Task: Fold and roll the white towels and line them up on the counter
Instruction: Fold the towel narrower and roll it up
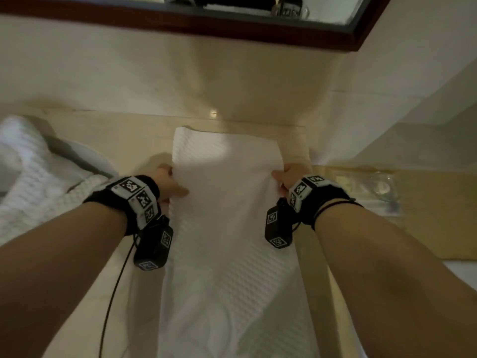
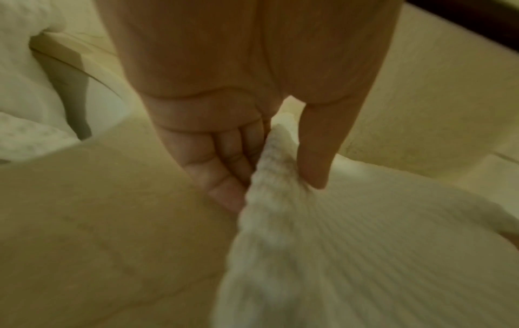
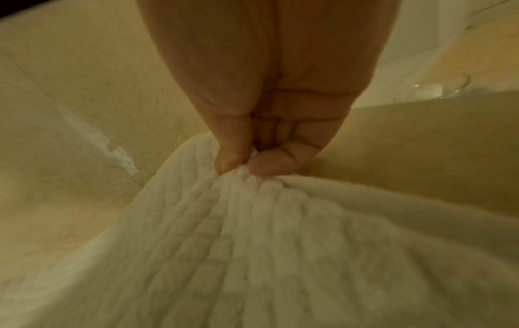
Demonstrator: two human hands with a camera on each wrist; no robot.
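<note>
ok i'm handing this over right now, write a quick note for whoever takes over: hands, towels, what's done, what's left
Left hand: pinches the left edge of the folded towel, thumb on top, fingers underneath.
Right hand: pinches the right edge of the same towel.
Towel: a long narrow strip that runs from the wall end of the counter toward the person, its near end hanging over the front edge.
A second, loose towel lies heaped at the left.
Done: this towel looks folded lengthwise.
Left: roll it, fold and roll the loose one, line them up. No rolled towel is in view yet.
</note>
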